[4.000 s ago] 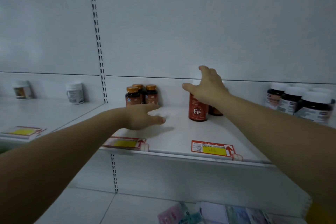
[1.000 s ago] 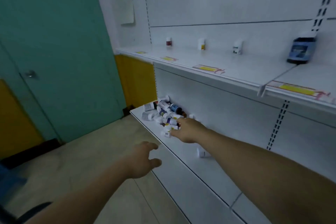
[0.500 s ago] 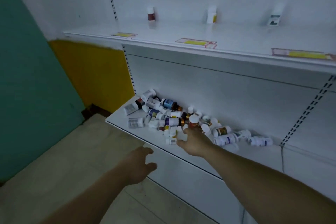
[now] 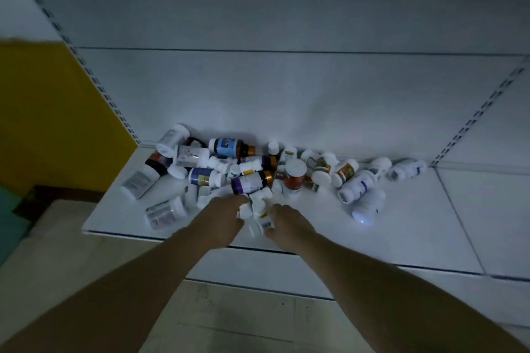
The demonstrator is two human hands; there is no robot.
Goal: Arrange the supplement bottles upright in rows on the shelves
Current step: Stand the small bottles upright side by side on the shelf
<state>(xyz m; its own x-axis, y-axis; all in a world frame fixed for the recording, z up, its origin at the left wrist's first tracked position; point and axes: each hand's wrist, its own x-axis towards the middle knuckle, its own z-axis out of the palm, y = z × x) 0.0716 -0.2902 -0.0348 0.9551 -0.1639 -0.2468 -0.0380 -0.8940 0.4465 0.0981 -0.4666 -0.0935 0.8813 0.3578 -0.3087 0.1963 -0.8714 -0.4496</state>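
Head cam: both hands, left hand [image 4: 222, 216] & right hand [image 4: 286, 223], cup small white bottles [image 4: 259, 213] on shelf [image 4: 401, 226].

fingertips of the left hand [image 4: 222, 216] and of the right hand [image 4: 284, 223] hidden among a cluster of small white plastic bottles [image 4: 258, 213] at the near side of the heap; impossible to tell which bottle is gripped by which hand. labels throughout the pile of tipped supplement bottles [image 4: 258, 172] too small and dim to read. white bottle lying on its side at the right [image 4: 368, 208] smeared with blur, outline soft. both forearms cut off by the lower edge. white metal bottom shelf [image 4: 430, 223] cut off at the right edge.
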